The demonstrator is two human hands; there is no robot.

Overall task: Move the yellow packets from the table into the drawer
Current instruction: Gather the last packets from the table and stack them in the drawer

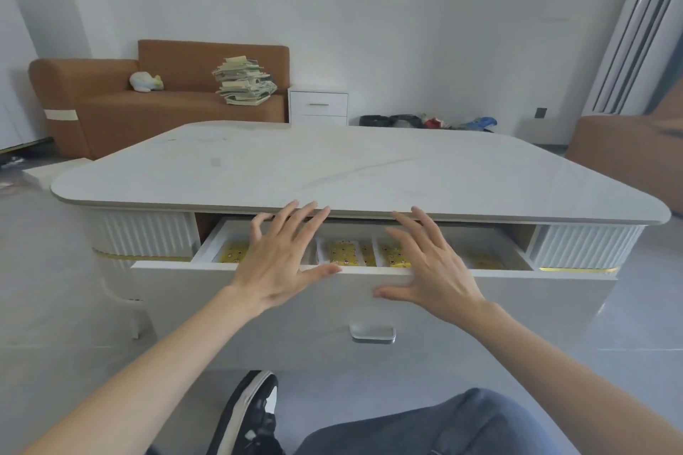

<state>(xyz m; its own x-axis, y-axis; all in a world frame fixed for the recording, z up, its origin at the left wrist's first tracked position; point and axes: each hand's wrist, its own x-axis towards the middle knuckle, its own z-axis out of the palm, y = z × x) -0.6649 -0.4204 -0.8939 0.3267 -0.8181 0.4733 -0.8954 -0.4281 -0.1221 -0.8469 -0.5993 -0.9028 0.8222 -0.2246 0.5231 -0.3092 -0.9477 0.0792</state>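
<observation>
Here, brown sofa (111,111) at far left behind the white table (351,166), left hand (281,262) with fingers (295,222) spread wide above the open drawer (207,292), holding nothing, yellow packets (343,253) lying in a row inside the drawer, right hand (432,270) likewise splayed and empty.

Yellow packets (343,253) inside pulled-out drawer (192,292)

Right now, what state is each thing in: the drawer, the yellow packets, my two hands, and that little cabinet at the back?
Drawer: open, pulled out from under the tabletop.
Yellow packets: lying flat in a row inside the drawer.
Left hand: open, fingers spread above the drawer, holding nothing.
Right hand: open, fingers spread above the drawer, holding nothing.
Small white cabinet: drawers shut.
</observation>
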